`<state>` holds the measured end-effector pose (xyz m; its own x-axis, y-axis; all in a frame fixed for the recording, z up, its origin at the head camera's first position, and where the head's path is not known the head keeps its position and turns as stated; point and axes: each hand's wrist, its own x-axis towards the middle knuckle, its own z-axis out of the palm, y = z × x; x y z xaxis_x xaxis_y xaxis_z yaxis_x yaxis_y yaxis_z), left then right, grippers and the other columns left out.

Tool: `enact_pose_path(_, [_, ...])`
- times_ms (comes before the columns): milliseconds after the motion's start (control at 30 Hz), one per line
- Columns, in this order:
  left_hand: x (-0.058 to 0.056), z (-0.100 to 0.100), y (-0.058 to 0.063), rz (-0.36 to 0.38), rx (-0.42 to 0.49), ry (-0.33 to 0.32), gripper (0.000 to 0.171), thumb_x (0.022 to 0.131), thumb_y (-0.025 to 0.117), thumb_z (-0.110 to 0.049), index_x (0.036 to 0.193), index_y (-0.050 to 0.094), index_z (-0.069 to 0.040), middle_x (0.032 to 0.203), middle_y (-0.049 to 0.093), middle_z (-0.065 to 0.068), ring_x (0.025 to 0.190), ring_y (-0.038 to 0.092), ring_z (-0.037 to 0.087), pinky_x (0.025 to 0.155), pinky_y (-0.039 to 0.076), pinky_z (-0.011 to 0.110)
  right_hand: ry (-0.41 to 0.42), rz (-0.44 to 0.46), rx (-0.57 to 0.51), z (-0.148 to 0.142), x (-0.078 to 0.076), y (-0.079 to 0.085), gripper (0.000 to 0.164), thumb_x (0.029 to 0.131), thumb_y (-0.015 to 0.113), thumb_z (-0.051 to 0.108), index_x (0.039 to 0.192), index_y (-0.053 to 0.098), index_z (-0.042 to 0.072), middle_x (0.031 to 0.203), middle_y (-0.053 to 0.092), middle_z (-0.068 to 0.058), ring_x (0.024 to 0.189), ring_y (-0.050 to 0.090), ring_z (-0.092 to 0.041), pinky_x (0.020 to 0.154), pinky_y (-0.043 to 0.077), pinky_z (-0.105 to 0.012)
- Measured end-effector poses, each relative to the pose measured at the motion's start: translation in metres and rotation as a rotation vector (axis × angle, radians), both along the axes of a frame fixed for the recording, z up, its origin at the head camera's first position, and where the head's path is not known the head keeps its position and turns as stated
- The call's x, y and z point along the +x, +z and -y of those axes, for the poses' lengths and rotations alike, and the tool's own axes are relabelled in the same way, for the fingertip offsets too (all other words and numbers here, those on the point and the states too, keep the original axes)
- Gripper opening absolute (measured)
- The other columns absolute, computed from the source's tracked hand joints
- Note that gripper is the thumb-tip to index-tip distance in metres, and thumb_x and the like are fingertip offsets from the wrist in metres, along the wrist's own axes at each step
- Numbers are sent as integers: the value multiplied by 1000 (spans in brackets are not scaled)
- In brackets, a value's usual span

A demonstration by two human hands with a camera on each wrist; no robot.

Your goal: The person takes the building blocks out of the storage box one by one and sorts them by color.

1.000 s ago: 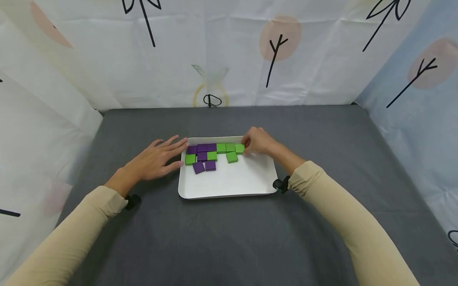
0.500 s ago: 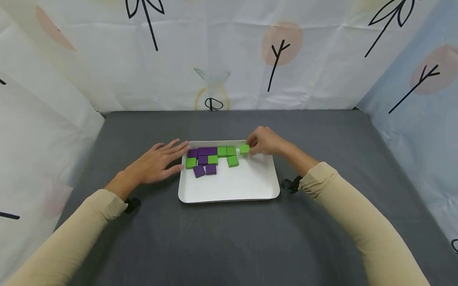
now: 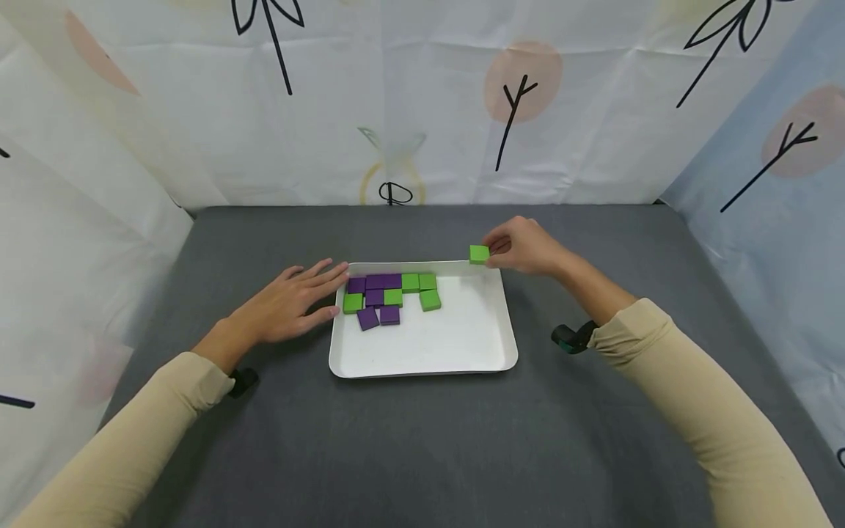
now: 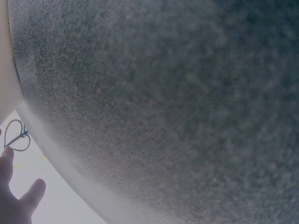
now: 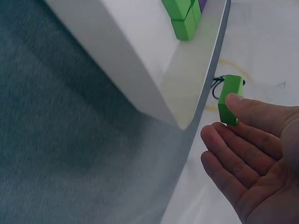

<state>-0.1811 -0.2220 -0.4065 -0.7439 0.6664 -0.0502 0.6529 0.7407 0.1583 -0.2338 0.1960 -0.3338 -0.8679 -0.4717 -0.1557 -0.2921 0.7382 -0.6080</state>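
Note:
My right hand (image 3: 528,247) pinches a green square block (image 3: 479,254) above the far right corner of a white tray (image 3: 455,345). In the right wrist view the thumb presses the held green block (image 5: 230,105) against a fingertip, with the other fingers loosely bent. My left hand (image 3: 280,304) lies with fingers spread at the tray's left rim, its fingertips touching the rim. Inside the tray, purple blocks (image 3: 374,297) and green blocks (image 3: 430,300) sit in the far left part. Some form uneven rows; a tilted purple block (image 3: 367,318) is in front.
The tray stands on a grey cloth-covered table (image 3: 422,447). White printed sheets (image 3: 436,95) hang behind and at both sides. Each wrist carries a black strap (image 3: 573,337). The left wrist view shows mostly grey cloth (image 4: 163,102).
My right hand has lifted a green block from the end of the back row and carried it right and away, over the tray's far corner. The left hand has stayed at the rim.

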Motion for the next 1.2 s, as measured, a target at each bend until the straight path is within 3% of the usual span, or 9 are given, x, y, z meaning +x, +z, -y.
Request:
enact_pose_path(300, [2,0,1,-5,-7,-2,67,104,45,-48,158,29,-12,165,22,6,150,19,34,113,21,64,-69,-57,26,-39,0,-8,37,90,71,2,123,63,-13,115,67,-29,105,66,-41,91,52,-48])
enact_pose_path(600, [2,0,0,-2,5,2,67,104,46,-47,158,29,-12,165,22,6,150,19,33,113,21,64,-68,-80,78,-70,9,-33,37,90,71,1,122,63,-14,113,67,-29,103,66,-41,88,52,-50])
enact_pose_path(900, [2,1,-1,17,28,6,66,104,46,-46,158,29,-13,165,22,6,150,22,33,112,25,62,-74,-116,89,-78,9,-58,33,89,73,2,118,66,-13,102,70,-24,91,67,-35,82,51,-50])
enact_pose_path(1200, [2,1,-1,6,36,0,67,103,47,-46,158,29,-13,164,23,6,150,22,33,111,27,61,-49,-130,88,-76,8,-60,33,88,73,2,117,66,-12,98,70,-22,87,66,-32,79,50,-48])
